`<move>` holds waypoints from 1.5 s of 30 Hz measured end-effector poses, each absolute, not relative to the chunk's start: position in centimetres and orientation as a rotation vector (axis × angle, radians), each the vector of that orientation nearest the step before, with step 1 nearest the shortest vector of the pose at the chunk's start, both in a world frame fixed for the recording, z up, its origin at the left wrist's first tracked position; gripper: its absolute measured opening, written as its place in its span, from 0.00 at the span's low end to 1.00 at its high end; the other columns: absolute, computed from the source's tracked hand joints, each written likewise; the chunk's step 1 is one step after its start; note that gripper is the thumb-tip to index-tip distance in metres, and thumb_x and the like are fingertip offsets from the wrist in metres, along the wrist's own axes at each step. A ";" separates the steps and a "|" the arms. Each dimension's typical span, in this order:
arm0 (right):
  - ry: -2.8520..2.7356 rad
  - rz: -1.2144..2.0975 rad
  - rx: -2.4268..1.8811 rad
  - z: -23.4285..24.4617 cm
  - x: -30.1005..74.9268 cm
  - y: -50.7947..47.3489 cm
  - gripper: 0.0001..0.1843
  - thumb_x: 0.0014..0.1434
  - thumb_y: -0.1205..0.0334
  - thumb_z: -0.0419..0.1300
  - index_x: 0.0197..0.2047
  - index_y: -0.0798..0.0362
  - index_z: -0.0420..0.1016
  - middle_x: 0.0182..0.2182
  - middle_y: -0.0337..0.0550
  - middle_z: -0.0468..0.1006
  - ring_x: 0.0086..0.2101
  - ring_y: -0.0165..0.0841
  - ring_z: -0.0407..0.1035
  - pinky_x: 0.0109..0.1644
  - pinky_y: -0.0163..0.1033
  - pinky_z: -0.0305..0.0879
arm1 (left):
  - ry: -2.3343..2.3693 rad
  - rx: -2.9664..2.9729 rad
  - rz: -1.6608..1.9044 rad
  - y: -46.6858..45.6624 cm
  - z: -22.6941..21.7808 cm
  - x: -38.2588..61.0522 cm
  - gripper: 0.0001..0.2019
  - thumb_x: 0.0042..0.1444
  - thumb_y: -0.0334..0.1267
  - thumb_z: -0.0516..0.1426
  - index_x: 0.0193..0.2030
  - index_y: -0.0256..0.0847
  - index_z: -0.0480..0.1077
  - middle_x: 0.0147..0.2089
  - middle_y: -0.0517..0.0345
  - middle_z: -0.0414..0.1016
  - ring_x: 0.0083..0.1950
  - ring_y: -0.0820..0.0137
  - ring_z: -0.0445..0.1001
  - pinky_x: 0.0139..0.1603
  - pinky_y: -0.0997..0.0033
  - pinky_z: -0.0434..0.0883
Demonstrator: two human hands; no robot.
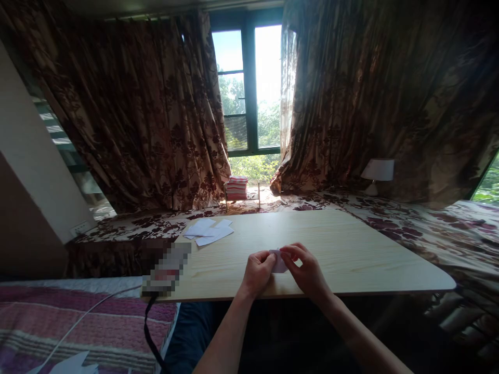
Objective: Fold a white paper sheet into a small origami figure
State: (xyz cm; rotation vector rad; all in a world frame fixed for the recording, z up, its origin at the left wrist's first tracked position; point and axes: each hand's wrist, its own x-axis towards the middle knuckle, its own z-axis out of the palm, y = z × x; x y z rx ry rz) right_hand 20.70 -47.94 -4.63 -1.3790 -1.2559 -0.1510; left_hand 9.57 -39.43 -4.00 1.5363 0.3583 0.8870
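Note:
Between my two hands is a small piece of white paper, held just above the near edge of the table. My left hand grips its left side, thumb on top and fingers curled. At the paper's upper right, my right hand pinches the edge between thumb and forefinger. Whether the paper is folded I cannot tell. Farther back on the left of the table lie several white paper sheets, overlapping one another.
The pale wooden table stretches toward a curtained window. A blurred-out object with a cable sits at its left corner. Behind stand a small rack with folded striped cloths and a white lamp. More paper lies on the bed at left.

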 end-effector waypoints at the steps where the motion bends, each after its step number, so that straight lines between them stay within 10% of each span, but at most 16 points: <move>1: -1.275 -0.178 -1.382 -4.6 20.7 -48.0 0.08 0.58 0.60 0.56 0.36 0.51 0.75 0.31 0.43 0.72 0.30 0.33 0.66 0.34 0.39 0.66 | 0.359 1.537 0.888 -39.4 -4.0 9.6 0.13 0.49 0.41 0.57 0.22 0.34 0.71 0.19 0.61 0.65 0.23 0.76 0.58 0.25 0.75 0.56; 20: -1.454 -0.580 -1.452 -5.8 20.7 -48.5 0.14 0.60 0.66 0.52 0.42 0.45 0.78 0.32 0.45 0.70 0.34 0.36 0.65 0.37 0.40 0.65 | 0.416 1.581 0.889 -38.8 -4.8 9.9 0.15 0.59 0.43 0.54 0.27 0.34 0.66 0.23 0.66 0.64 0.23 0.78 0.64 0.24 0.76 0.65; 45: -1.283 -0.341 -1.435 -4.8 21.2 -48.8 0.14 0.63 0.60 0.49 0.35 0.52 0.76 0.35 0.46 0.70 0.36 0.35 0.68 0.38 0.39 0.67 | 0.362 1.632 0.987 -39.7 -4.1 9.6 0.15 0.54 0.45 0.55 0.25 0.35 0.72 0.22 0.61 0.65 0.26 0.74 0.60 0.28 0.74 0.58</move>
